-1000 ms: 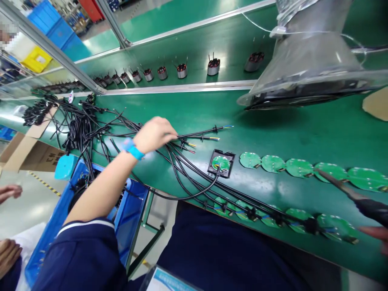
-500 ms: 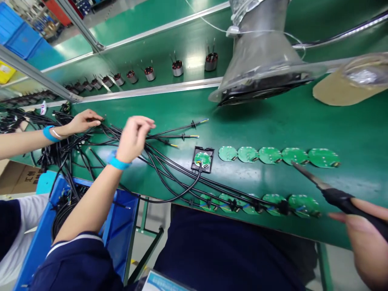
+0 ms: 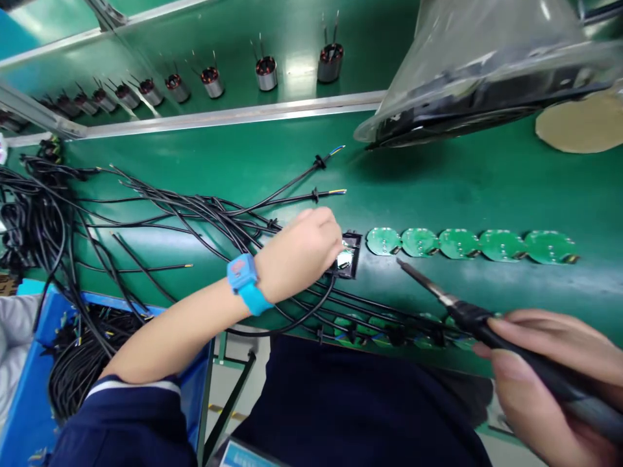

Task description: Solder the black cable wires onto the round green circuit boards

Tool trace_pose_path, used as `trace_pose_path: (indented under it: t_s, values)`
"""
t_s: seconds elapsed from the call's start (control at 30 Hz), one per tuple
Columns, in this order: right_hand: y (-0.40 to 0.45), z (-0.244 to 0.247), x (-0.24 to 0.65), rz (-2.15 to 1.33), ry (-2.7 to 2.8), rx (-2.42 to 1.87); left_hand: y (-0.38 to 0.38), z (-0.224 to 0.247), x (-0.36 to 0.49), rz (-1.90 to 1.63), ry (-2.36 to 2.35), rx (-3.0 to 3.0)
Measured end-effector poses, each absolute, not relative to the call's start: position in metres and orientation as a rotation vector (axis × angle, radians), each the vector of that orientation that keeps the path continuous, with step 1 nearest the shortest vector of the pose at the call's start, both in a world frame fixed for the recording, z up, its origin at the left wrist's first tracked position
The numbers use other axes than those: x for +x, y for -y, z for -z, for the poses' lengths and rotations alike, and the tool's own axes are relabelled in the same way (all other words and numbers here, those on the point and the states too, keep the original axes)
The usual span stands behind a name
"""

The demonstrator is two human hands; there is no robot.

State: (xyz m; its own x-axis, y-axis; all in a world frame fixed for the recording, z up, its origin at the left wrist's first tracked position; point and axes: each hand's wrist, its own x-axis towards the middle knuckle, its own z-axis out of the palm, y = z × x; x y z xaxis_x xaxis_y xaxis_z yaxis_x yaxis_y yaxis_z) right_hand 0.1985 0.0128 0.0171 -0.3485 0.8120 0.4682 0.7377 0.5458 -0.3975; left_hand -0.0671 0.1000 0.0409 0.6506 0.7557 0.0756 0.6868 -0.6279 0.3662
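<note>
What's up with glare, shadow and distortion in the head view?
Head view: bright glare on the green surface between the two rightmost stators; dark shadow on the bench below the plastic-covered hood; upper-row circuit boards look stretched toward the right, wide-angle style.

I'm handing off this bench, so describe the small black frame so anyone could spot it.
On the green bench, look for the farther row of five round green boards. The frame lies just past that row's left end. Unlike those boards, it's black and square-cornered.
</note>
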Motion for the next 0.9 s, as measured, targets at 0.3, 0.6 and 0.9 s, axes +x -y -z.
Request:
trace_pose_path:
  t_s: [0.3, 0.6, 0.9]
  values:
    - [-0.02, -0.039, 0.143, -0.157, 2.319, -1.139, -0.102, -0.01, -0.051, -0.096, -1.219, 2.57]
    - [-0.022, -0.039, 0.12, -0.123, 2.321, -1.187, -0.098, -0.005, -0.049, -0.149, -1.25, 2.576]
    - [-0.02, -0.044, 0.108, -0.049, 2.311, -1.229, -0.097, -0.005, -0.047, -0.147, -1.236, 2.607]
